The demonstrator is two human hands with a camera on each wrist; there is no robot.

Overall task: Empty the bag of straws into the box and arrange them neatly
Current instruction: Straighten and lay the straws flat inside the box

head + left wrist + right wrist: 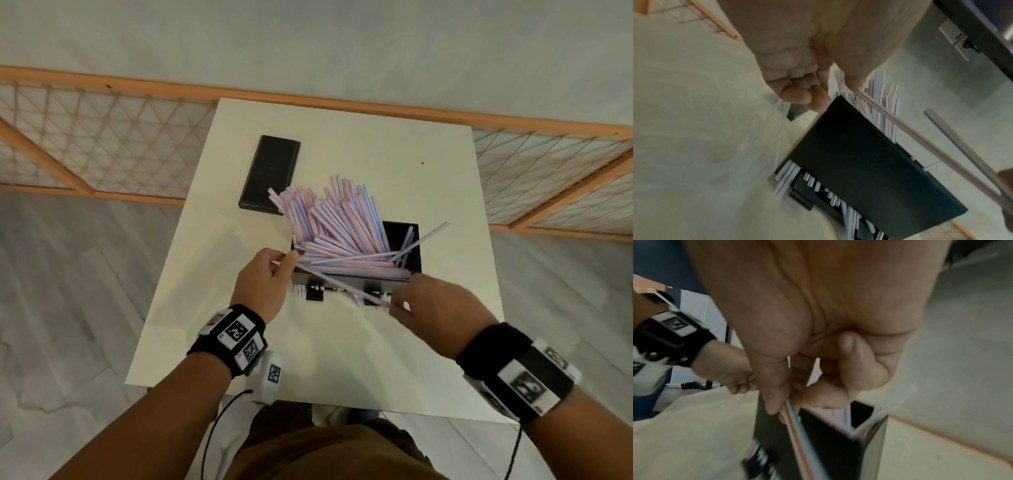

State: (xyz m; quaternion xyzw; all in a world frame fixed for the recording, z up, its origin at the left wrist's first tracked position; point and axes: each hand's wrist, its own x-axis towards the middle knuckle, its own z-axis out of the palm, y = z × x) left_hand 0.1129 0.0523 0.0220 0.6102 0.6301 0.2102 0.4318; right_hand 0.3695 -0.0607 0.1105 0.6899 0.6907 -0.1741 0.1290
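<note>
Box (412,246) stands mid-table (394,154), holding heaped straws (339,222) that lean far-left past its rim. Lid (269,173) lies far-left of box. One straw (342,282) crosses the near wall, left hand (262,284) at its left end, right hand (435,305) at its right.

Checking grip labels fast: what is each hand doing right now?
Left hand: pinching one end of a loose straw.
Right hand: pinching the same straw's other end.
</note>
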